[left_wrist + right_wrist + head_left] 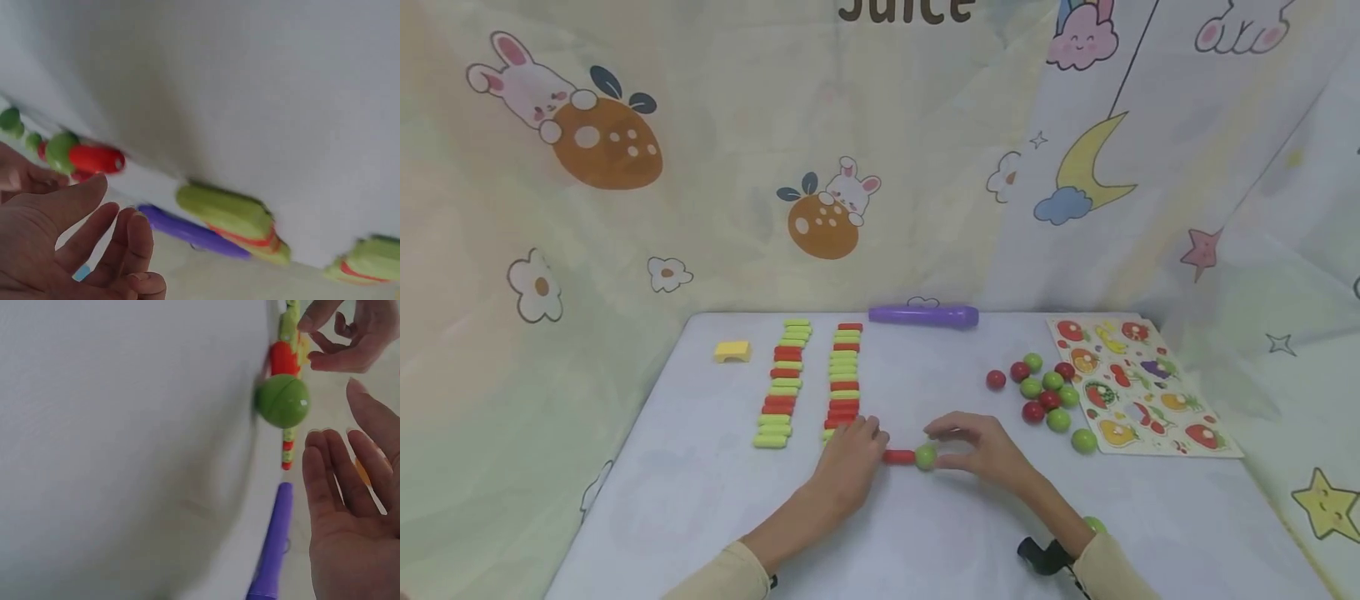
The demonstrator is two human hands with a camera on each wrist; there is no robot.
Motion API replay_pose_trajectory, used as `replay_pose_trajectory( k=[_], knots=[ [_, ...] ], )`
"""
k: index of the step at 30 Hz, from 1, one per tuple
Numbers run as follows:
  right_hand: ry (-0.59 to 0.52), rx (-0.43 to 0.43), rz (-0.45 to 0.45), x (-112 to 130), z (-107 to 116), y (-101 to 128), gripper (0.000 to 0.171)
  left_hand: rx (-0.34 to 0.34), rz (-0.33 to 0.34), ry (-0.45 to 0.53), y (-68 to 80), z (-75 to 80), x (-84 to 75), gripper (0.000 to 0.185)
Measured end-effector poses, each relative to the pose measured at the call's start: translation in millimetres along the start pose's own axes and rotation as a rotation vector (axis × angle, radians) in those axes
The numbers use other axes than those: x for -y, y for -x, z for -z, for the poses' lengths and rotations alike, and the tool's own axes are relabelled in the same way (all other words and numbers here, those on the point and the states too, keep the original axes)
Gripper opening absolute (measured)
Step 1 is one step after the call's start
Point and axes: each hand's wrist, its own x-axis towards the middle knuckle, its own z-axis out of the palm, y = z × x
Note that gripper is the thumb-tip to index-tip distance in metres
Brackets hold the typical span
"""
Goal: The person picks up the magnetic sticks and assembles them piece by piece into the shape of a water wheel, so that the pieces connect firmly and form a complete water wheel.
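Note:
A red stick lies on the table between the two hands, with a green ball against its right end. My left hand hovers at the stick's left end. In the left wrist view its thumb tip is right by the stick, and the loosely bent fingers hold nothing. To the right of the ball is my right hand, thumb and fingers spread apart. The right wrist view shows that palm bare, a gap separating the fingertips from the green ball.
Two columns of red and light green sticks stand left of centre, beside a yellow arch block. A purple tube lies along the back edge. Several red and green balls sit by a fruit-picture board. Another green ball shows behind the right forearm.

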Motion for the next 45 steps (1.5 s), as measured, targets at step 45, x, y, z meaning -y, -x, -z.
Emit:
replay_pose_trajectory(
  k=[45],
  knots=[
    [0.344, -0.102, -0.089, 10.2, -23.0, 4.3, 0.034, -0.16, 0.008, 0.386, -8.4, -17.7, 0.9, 0.026]
  ],
)
